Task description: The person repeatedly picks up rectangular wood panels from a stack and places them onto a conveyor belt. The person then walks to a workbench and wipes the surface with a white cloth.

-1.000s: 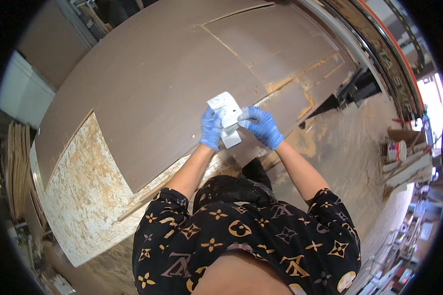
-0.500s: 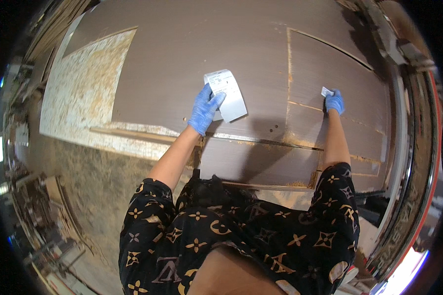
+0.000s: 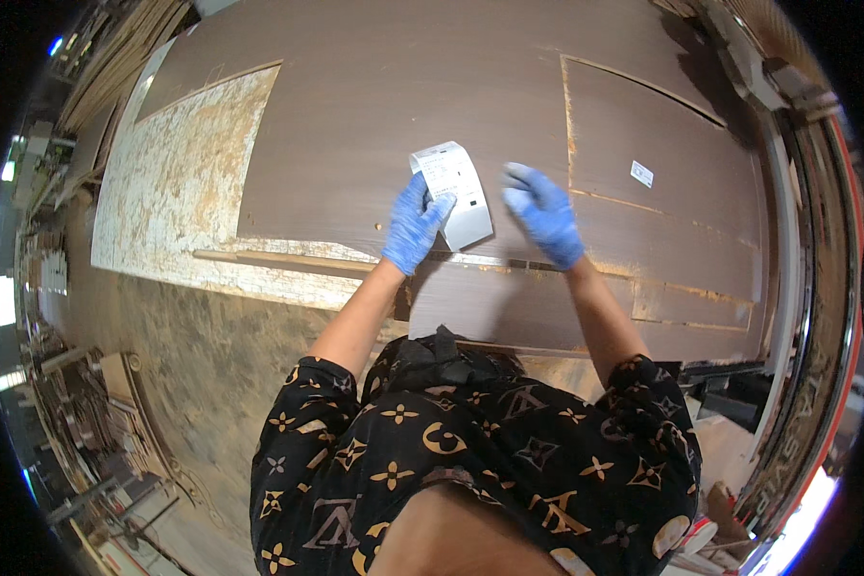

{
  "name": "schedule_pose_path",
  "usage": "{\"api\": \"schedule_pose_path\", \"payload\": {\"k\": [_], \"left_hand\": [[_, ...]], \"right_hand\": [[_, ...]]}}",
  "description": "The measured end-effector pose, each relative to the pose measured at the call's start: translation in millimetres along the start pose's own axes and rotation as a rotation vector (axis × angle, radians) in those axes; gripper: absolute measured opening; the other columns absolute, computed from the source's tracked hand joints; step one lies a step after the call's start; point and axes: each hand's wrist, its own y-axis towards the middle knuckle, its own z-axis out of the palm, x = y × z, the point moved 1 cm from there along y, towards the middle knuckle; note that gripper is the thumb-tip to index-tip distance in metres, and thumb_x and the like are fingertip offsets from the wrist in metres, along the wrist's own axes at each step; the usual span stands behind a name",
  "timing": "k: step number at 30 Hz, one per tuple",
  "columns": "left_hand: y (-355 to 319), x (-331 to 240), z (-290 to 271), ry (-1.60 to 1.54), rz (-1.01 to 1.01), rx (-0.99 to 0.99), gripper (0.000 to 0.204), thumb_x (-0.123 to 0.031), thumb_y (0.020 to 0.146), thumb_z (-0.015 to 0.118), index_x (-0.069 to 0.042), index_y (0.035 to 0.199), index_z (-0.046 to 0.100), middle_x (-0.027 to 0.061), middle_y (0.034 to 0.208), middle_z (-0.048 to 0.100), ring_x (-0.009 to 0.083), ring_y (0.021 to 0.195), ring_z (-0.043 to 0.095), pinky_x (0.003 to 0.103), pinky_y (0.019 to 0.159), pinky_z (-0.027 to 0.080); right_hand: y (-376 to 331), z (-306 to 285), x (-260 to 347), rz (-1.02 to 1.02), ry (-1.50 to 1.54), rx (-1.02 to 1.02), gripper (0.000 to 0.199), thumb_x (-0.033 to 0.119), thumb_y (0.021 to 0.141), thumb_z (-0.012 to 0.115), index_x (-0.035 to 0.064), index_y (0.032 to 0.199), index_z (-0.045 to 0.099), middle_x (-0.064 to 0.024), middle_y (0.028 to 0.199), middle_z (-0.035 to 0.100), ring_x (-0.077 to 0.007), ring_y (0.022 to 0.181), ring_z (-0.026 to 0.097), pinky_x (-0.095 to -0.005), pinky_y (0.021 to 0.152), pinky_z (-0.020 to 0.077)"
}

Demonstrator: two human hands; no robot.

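A white strip of labels [image 3: 451, 192] is held in the closed grip of the gloved left hand [image 3: 413, 226], above the brown panels [image 3: 374, 106] stacked on the counter. The gloved right hand [image 3: 544, 213] is kept just beside the strip, fingers loosely open, nothing gripped. Farther right, a small white label [image 3: 641, 174] is stuck on a panel.

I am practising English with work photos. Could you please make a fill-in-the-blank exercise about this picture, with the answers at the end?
1. Both hands wear gloves of the colour ____.
2. The left hand holds a white strip of ____ labels.
3. The right hand is open and holds ____.
4. A small white sticker lies on the brown panel, to the ____ of the right hand.

Missing words: blue; paper; nothing; right
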Motion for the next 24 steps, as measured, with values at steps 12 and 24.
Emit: {"api": "schedule_pose_path", "payload": {"k": [12,24], "left_hand": [[-23,21,-49,-0.290,-0.331,-0.058,0.045,-0.041,0.087,0.049,-0.001,0.106,0.053,0.0064,0.092,0.058,0.0119,0.082,0.053,0.025,0.072,0.044],[-78,86,-147,-0.543,-0.428,-0.463,0.041,-0.037,0.087,0.050,-0.011,0.118,0.047,0.0055,0.110,0.055,0.0194,0.099,0.054,0.035,0.080,0.047]], "right_hand": [[-28,104,24,0.018,-0.216,0.092,0.014,0.009,0.075,0.061,0.0083,0.089,0.065,-0.0103,0.077,0.063,-0.0130,0.066,0.058,-0.0280,0.065,0.0483],[30,77,-44,0.359,-0.338,-0.273,0.029,0.026,0.076,0.063,0.0117,0.100,0.055,-0.0104,0.096,0.058,-0.0264,0.089,0.058,-0.0416,0.077,0.0453]]}}
